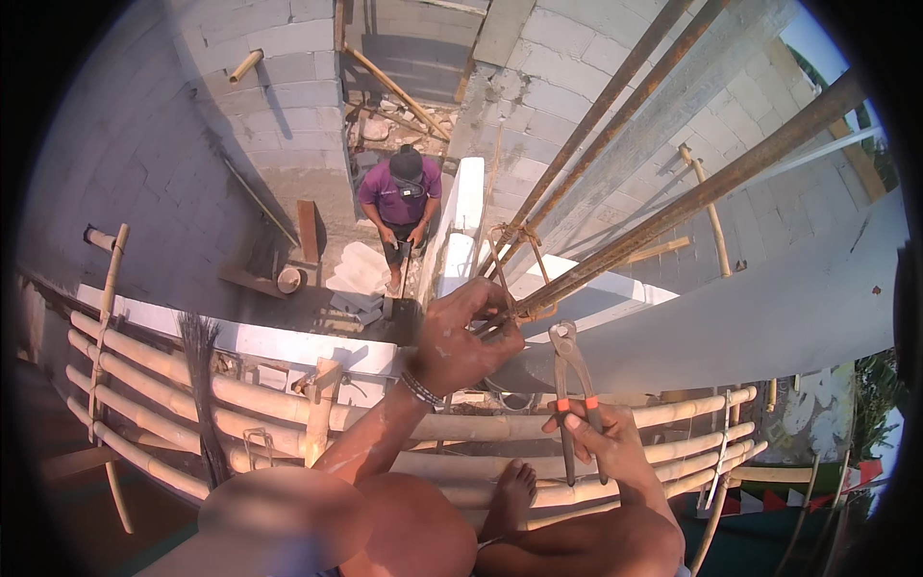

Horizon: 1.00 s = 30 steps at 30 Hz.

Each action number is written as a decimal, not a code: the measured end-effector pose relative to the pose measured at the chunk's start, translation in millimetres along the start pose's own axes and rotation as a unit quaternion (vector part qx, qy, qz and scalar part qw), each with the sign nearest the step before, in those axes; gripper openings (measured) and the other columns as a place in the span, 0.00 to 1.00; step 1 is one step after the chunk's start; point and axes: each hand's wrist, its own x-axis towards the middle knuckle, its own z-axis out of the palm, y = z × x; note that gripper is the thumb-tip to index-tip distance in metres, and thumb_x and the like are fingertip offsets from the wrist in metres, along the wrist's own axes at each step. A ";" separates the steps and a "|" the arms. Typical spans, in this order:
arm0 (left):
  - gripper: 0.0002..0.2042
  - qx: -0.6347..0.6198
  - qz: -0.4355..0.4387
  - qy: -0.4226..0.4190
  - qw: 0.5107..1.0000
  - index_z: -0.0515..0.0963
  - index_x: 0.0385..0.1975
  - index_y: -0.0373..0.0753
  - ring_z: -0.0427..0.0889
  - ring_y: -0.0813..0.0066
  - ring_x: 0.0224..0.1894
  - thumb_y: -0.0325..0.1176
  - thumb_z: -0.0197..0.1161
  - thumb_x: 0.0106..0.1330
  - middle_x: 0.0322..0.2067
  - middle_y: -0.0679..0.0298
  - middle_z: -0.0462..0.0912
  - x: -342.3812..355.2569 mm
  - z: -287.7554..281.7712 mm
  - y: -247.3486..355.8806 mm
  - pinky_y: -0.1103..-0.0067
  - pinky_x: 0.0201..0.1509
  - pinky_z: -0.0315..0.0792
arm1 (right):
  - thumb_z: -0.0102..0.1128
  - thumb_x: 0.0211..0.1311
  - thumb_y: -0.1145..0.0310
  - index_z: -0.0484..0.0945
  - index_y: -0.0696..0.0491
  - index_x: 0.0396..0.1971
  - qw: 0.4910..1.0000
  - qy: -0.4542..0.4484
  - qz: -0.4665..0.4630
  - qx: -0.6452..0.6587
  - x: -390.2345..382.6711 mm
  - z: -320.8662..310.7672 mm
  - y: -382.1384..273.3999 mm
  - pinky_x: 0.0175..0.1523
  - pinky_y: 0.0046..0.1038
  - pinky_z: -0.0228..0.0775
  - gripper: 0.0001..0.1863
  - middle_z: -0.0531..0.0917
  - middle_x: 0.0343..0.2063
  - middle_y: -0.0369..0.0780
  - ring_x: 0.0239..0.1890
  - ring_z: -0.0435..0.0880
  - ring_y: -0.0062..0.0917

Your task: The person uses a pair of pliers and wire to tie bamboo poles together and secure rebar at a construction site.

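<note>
My left hand (463, 337), with a dark bracelet at its wrist, is closed around the lower part of a rusty steel rebar (673, 213). A bent square steel stirrup (550, 311) sits around the bars beside its fingers. Exactly what lies inside the fist is partly hidden. Just right of it, my right hand (620, 447) grips a pair of pincers (564, 338) by the red-banded handles. The jaws point up, close below the rebar and apart from it.
I squat on a bamboo pole platform (260, 392), one bare foot (510, 495) on the poles. A bundle of dark tie wire (200, 385) leans at left. Below stands a person in a purple shirt (399, 188). Grey block walls (567, 58) surround the area, and more rebars (601, 111) rise ahead.
</note>
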 end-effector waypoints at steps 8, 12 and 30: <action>0.15 -0.064 0.042 -0.029 0.997 0.78 0.36 0.31 0.85 0.67 0.34 0.33 0.76 0.59 0.33 0.56 0.82 -3.0 -4.2 -10.3 0.74 0.38 0.77 | 0.58 0.75 0.66 0.78 0.65 0.54 0.993 -0.089 0.053 0.058 -7.5 -3.6 -32.9 0.30 0.22 0.77 0.18 0.89 0.37 0.47 0.22 0.82 0.18; 0.20 -0.061 0.022 -0.042 0.997 0.79 0.35 0.31 0.84 0.65 0.33 0.43 0.78 0.59 0.31 0.56 0.81 -4.5 -4.3 -6.5 0.73 0.38 0.77 | 0.61 0.72 0.69 0.78 0.67 0.52 0.995 -0.064 0.078 0.020 -8.3 2.1 -35.9 0.28 0.24 0.79 0.18 0.88 0.36 0.53 0.22 0.86 0.25; 0.19 0.031 0.008 0.053 0.998 0.79 0.27 0.33 0.79 0.66 0.20 0.44 0.78 0.57 0.23 0.59 0.77 -5.0 9.3 8.1 0.72 0.22 0.70 | 0.59 0.71 0.71 0.74 0.72 0.56 0.997 -0.035 0.042 0.062 -12.0 20.5 -28.1 0.47 0.42 0.88 0.22 0.84 0.47 0.57 0.40 0.90 0.46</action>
